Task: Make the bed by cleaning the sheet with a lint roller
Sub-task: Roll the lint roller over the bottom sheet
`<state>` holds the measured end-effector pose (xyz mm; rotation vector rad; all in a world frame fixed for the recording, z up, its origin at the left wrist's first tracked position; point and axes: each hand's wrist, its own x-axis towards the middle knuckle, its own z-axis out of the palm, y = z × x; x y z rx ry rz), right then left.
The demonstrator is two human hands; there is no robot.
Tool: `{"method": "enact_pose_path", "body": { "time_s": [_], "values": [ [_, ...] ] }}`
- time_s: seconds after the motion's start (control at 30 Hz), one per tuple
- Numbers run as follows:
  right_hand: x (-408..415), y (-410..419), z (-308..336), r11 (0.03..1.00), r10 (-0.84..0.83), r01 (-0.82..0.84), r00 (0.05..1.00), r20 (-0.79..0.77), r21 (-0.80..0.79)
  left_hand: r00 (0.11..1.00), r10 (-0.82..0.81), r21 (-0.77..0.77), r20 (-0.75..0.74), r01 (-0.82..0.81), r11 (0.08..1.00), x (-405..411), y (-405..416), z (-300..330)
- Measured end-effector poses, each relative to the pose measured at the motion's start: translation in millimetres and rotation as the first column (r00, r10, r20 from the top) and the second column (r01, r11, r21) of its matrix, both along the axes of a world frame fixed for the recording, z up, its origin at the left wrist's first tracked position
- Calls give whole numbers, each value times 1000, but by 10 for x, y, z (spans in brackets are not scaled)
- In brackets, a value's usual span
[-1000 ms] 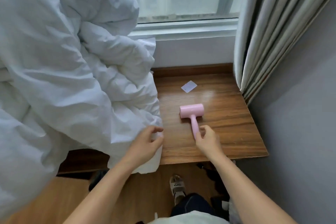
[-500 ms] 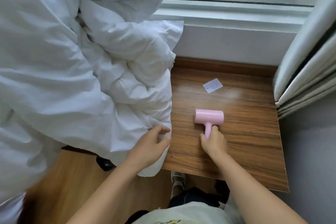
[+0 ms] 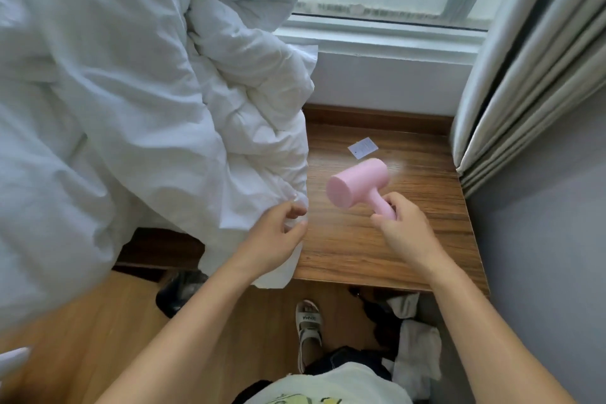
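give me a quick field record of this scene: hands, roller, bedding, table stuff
right hand: grips the handle of the pink lint roller
lint roller: head tilted up, looks lifted off the wooden table
left hand: fingers curled at the edge of the white duvet
duvet: bunched, draped over the table's left edge
paper slip: flat on the table, beyond the roller
curtain: hangs at right beside the window
floor: sandal below the table

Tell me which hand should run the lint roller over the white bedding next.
Right. The right hand already grips the pink lint roller by its handle, lifted off the wooden table. The left hand holds the bedding's edge.
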<state>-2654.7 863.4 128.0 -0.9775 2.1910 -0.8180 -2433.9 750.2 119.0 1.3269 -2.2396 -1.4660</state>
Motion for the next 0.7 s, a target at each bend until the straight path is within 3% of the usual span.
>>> {"method": "enact_pose_path", "body": {
  "time_s": [0.27,0.5,0.6,0.7],
  "values": [
    [1627,415,983,912,320,-348,935,-155,-218,944,212,-106,-253,-245,964,1518,665,699],
    [3257,139,1244,644,646,-671,734,-210,-367,731,528,-116,-432,-626,771,3237,1228,1213],
    [3905,-29,1230,521,810,-757,584,-52,-393,611,651,-151,-450,-771,619,3838,1531,1229],
    [4543,-170,1202,426,889,-793,277,365,-436,454,752,-192,-479,-890,415,4303,1760,1236]
  ]
}}
